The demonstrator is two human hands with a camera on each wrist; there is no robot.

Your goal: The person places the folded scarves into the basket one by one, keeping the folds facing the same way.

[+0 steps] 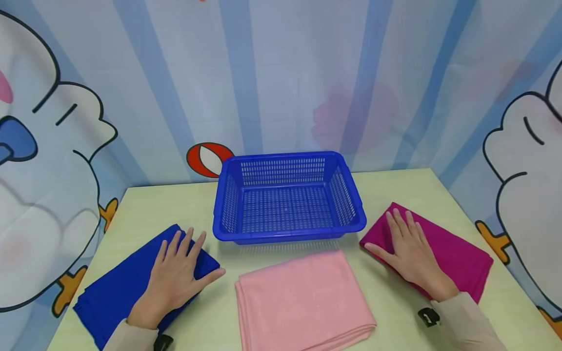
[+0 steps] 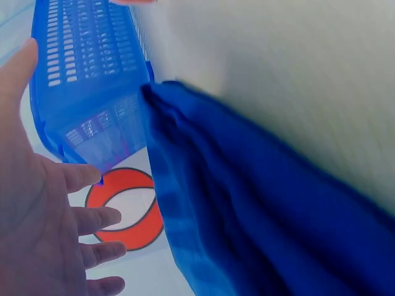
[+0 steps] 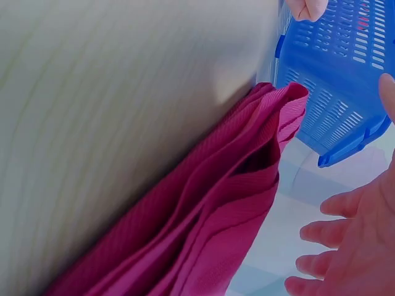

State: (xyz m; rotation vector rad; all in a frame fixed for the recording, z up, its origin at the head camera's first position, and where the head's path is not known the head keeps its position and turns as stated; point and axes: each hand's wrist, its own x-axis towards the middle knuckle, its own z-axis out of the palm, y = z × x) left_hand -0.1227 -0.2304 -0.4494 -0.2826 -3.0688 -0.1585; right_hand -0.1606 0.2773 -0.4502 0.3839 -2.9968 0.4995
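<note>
In the head view a folded dark blue cloth lies at the left of the table. My left hand is over it, palm down, fingers straight and spread. At the right lies a folded magenta cloth, with my right hand over it in the same way. Both wrist views show a gap between palm and cloth: the left palm and the right palm hold nothing. The layered edges of the blue cloth and the magenta cloth face the wrist cameras.
A blue plastic basket with slotted walls stands at the back middle of the table; nothing shows inside it. A folded pink cloth lies in front of it. Behind the table hangs a printed curtain.
</note>
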